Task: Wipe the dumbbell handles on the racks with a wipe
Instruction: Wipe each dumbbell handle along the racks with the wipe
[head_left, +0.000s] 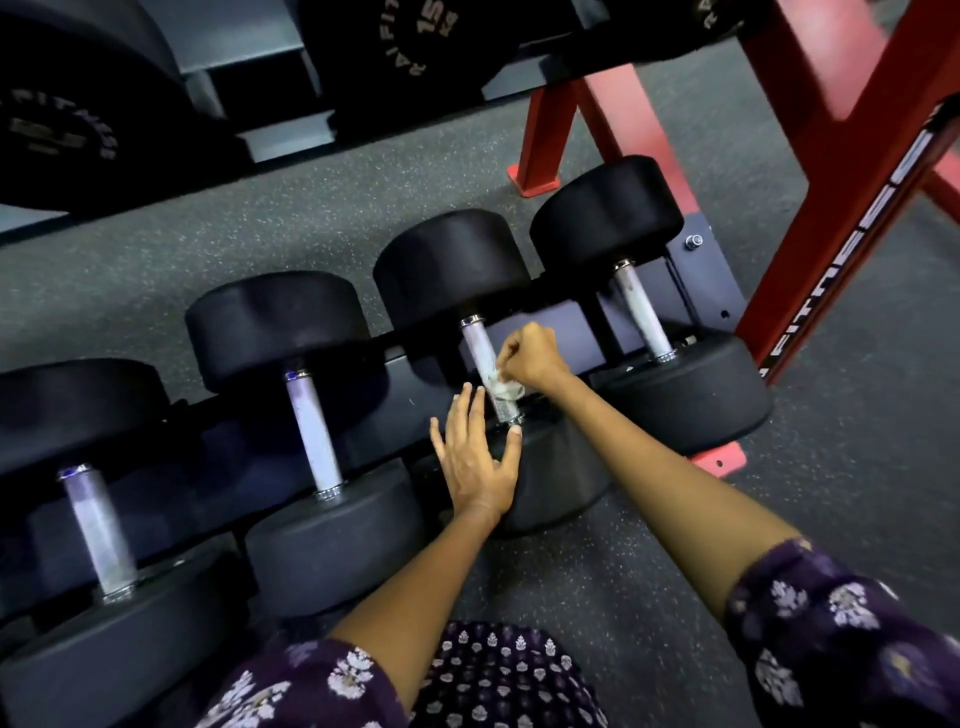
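Several black dumbbells with pale metal handles lie in a row on a low black rack (701, 291). My right hand (530, 356) grips a crumpled white wipe (506, 387) against the handle (480, 348) of the third dumbbell from the left. My left hand (475, 457) lies flat with spread fingers on that dumbbell's near head (561, 478). The neighbouring handles stand bare: one to the right (641, 312), one to the left (314, 431), one at far left (98, 530).
A red steel frame (852, 176) with white lettering rises at the right, its foot (719, 460) near the rack end. Large black weight plates (67, 104) sit on an upper shelf at the back. Grey speckled rubber floor (857, 493) lies all around.
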